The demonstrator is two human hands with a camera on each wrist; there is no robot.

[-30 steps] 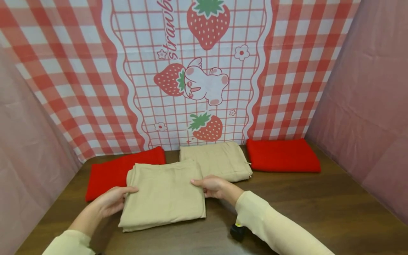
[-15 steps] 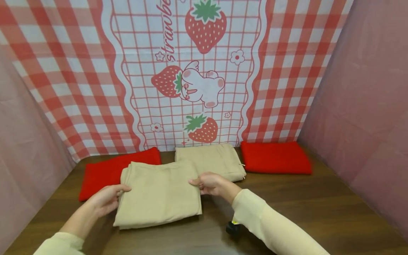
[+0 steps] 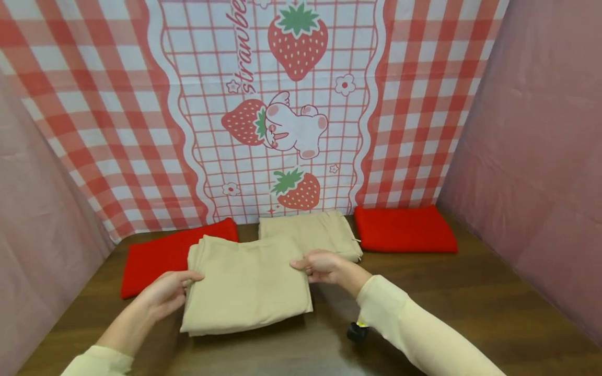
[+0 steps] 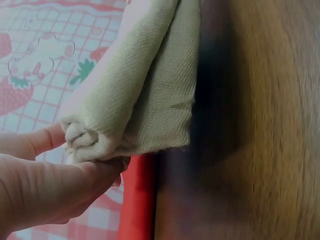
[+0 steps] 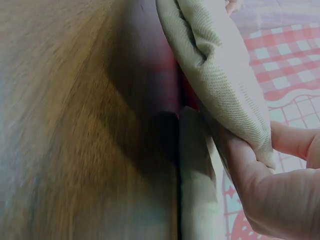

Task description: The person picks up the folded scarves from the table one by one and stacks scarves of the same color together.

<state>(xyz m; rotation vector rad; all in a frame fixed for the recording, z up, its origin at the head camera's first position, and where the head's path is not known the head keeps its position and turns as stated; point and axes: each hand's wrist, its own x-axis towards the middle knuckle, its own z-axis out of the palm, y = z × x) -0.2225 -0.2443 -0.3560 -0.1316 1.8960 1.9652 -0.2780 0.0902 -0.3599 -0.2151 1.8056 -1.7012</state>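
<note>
A folded beige cloth [image 3: 246, 287] is held flat between my two hands, raised above the table. At its left edge my left hand [image 3: 165, 294] grips it, thumb on top and fingers underneath. My right hand [image 3: 324, 265] pinches the right edge in the same way. Seen from the left wrist, the cloth [image 4: 125, 85] shows rolled, layered folds beside the thumb. In the right wrist view the cloth [image 5: 225, 85] hangs apart from the wood, and fingers reach beneath it. Behind it lies a second folded beige cloth [image 3: 320, 235], partly covered by the held one.
A folded red cloth [image 3: 155, 256] lies at the back left, partly hidden by the held cloth. Another red cloth [image 3: 404, 230] sits at the back right. A strawberry-print checked curtain [image 3: 291, 104] hangs behind the wooden table [image 3: 447, 303]. Pink drapes [image 3: 531, 156] close both sides.
Both hands have shifted slightly to the right with the beige cloth, keeping their grip. The head view has turned a little. The other cloths stay where they were.
</note>
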